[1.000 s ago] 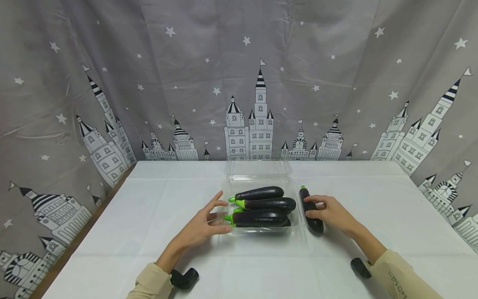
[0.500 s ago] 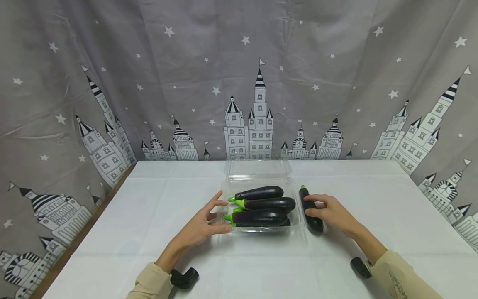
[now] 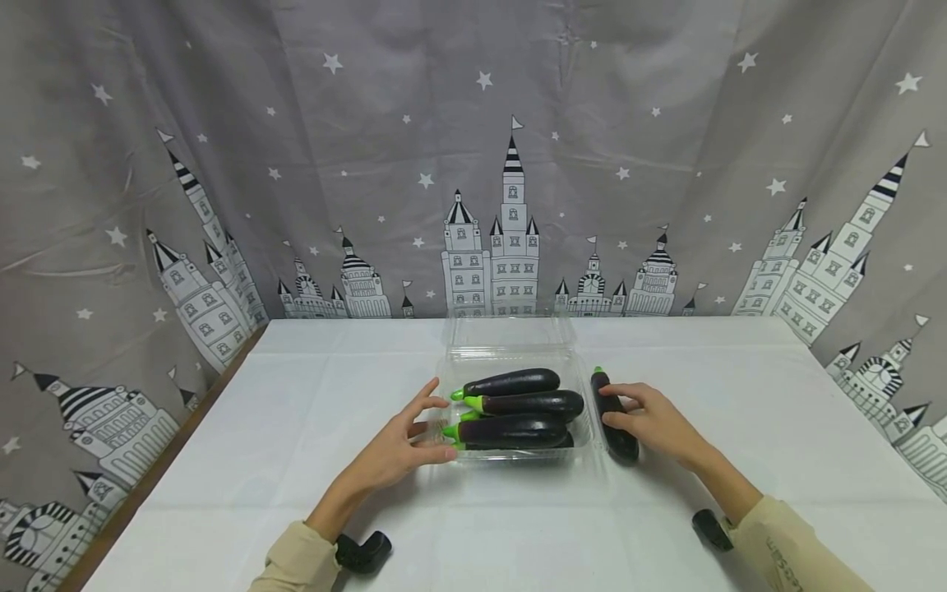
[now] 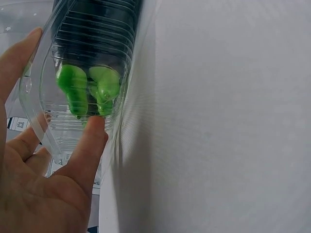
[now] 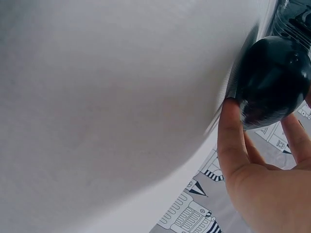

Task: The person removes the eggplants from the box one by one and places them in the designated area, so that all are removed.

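Note:
A clear plastic clamshell box (image 3: 510, 359) stands open mid-table with several dark purple eggplants (image 3: 528, 404) lying in it, green stems to the left. My left hand (image 3: 410, 440) rests with straight fingers against the box's left end. In the left wrist view a fingertip (image 4: 92, 133) presses the ribbed wall (image 4: 58, 136) in front of the green stems (image 4: 73, 87). One loose eggplant (image 3: 601, 391) lies on the cloth just right of the box. My right hand (image 3: 654, 419) grips it around the middle. The right wrist view shows its rounded end (image 5: 272, 73) between thumb (image 5: 232, 141) and fingers.
The box's lid (image 3: 510, 333) lies open towards the back. A white cloth (image 3: 296, 411) covers the table, whose left edge (image 3: 188, 423) shows brown wood. A grey castle-print curtain (image 3: 488, 164) hangs behind. Black wrist mounts (image 3: 364, 551) (image 3: 712, 529) sit by my sleeves.

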Motion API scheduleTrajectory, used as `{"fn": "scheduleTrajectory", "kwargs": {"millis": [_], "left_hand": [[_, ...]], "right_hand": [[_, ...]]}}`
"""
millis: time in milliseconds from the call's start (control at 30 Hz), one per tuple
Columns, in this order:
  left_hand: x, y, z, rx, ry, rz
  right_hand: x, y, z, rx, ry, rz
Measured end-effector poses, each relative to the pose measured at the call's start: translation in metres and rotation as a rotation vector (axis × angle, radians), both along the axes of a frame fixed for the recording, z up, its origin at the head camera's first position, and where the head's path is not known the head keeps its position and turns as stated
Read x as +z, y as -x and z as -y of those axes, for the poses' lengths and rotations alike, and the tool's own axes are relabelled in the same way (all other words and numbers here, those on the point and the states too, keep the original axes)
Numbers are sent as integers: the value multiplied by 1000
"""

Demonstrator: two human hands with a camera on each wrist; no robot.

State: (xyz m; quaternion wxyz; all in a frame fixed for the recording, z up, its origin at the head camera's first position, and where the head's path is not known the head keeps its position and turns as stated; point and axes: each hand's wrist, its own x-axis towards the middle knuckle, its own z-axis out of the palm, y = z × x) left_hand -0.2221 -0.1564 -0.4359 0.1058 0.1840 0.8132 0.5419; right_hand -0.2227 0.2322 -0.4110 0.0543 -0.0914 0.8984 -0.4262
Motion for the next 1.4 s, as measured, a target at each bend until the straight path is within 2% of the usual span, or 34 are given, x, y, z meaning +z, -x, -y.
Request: {"fn": "scheduleTrajectory", "kwargs": {"millis": [467, 1000, 1400], "left_hand": [[0, 0, 0, 3, 12, -6], [2, -2, -1, 0, 11, 2], [4, -3, -2, 11, 23, 15]], "right_hand": [[5, -5, -2, -11, 36, -22], [22, -9, 6, 4, 96, -152], [33, -13, 21, 64, 127, -230]]}}
